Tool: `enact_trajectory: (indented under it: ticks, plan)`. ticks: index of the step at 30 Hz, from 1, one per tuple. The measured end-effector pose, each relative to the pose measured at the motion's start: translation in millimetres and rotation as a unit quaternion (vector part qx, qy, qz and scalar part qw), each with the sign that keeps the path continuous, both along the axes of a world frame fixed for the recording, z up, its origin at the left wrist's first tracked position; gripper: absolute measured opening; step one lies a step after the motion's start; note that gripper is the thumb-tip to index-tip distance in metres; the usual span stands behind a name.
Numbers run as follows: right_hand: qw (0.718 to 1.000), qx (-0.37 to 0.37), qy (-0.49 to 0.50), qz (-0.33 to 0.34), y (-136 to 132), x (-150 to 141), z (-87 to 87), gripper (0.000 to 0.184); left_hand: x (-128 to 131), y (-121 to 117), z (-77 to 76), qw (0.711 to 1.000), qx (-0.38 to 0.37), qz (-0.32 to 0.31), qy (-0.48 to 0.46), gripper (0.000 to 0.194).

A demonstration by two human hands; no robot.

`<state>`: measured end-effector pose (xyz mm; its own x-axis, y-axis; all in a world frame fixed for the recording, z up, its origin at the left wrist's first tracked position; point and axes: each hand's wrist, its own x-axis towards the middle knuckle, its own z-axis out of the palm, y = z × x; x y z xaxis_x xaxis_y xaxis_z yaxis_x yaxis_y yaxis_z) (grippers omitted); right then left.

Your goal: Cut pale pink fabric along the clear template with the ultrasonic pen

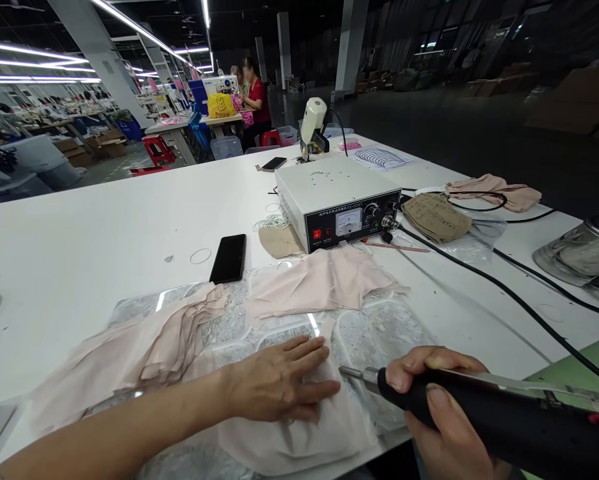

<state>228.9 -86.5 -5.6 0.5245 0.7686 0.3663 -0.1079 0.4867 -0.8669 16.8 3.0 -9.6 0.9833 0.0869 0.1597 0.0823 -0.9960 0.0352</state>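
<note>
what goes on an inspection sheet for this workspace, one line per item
surface: white table, dark specks
job's things: pale pink fabric pieces on a clear template; control box behind
clutter: two smartphones, white string, brown pattern pieces
grippers: bare hands; left hand spread on fabric, right hand gripping black handheld tool, tip near fabric, contact unclear
cables: black cable from control box's front, crossing table's right side
surroundings: person in red top seated by sewing machine; red stools
</note>
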Motion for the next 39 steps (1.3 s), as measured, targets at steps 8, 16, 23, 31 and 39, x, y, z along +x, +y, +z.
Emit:
enact_trajectory:
  ticks: [8,16,23,31,39]
  plan:
    - [1.000,-0.010,0.012,0.000,-0.9,-0.8,1.5,0.008,1.3,-0.7,-1.6,1.000,-0.004,-0.002,-0.014,0.043]
    - [1.000,-0.005,0.011,0.010,1.1,-4.2,11.3,0.010,3.2,-0.6,0.1,1.000,-0.009,0.002,0.006,0.043]
    - [1.000,-0.005,0.000,0.013,1.1,-4.7,7.1,0.010,2.8,-0.5,-2.5,1.000,-0.011,0.000,-0.004,0.044]
    - [1.000,0.010,-0.015,0.022,4.3,-5.6,12.1,0.014,3.6,-0.3,0.2,1.000,-0.013,0.001,0.007,0.044]
    - [1.000,0.000,-0.009,0.017,3.7,-1.2,0.1,0.010,3.6,-0.9,-0.2,1.000,-0.010,-0.001,0.005,0.042]
